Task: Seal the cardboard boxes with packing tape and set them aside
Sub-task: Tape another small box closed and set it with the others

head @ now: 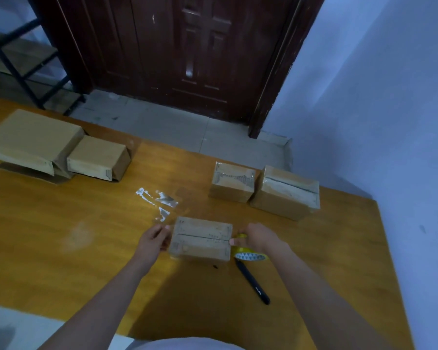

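A small cardboard box [201,238] sits on the wooden table [61,223] right in front of me, its top flaps closed with a seam running left to right. My left hand [153,237] pinches the free end of clear tape at the box's left side. My right hand [257,236] holds the yellow tape roll [249,253] against the box's right side. Two taped boxes [232,181] [286,192] stand at the far right. Two more boxes, one large [31,140] and one smaller [98,156], lie at the far left.
A black pen [253,281] lies on the table below the tape roll. Crumpled clear tape scraps [162,200] lie just beyond the box. A dark wooden door [187,54] and a metal shelf [23,61] stand behind the table. A wall is on the right.
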The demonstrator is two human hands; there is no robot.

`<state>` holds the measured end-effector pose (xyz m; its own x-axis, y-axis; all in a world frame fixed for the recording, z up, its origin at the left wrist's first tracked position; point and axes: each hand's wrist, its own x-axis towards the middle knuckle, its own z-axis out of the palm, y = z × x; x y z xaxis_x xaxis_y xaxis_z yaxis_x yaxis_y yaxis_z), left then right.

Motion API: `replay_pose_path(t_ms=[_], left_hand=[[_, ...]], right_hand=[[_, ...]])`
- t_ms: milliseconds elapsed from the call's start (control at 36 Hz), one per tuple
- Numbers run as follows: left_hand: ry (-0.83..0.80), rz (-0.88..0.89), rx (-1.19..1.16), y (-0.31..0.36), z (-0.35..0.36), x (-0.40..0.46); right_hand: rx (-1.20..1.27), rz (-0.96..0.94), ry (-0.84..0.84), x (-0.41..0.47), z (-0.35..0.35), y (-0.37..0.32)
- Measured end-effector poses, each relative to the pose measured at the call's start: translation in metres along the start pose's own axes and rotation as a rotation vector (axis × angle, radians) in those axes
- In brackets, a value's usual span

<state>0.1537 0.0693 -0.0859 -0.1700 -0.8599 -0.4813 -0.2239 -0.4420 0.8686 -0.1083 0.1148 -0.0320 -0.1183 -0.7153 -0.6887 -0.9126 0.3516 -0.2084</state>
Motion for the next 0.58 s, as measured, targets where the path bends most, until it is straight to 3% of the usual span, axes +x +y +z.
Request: replay_pose_path(t_ms=[250, 444, 583], left_hand=[[-0.093, -0.103, 0.012, 0.005, 0.004, 0.005], [-0.013, -0.218, -0.056, 0.007, 0.006, 0.027], [-0.141, -0.246, 0.133, 0.017, -0.005, 0.058]], right_hand=[[0.043, 0.002, 0.015, -0.006, 0.006, -0.003], [-0.005, -0.033, 0.019, -0.018, 0.025, -0.021], [0.264, -0.02, 0.053, -0.023, 0.05, -0.032]])
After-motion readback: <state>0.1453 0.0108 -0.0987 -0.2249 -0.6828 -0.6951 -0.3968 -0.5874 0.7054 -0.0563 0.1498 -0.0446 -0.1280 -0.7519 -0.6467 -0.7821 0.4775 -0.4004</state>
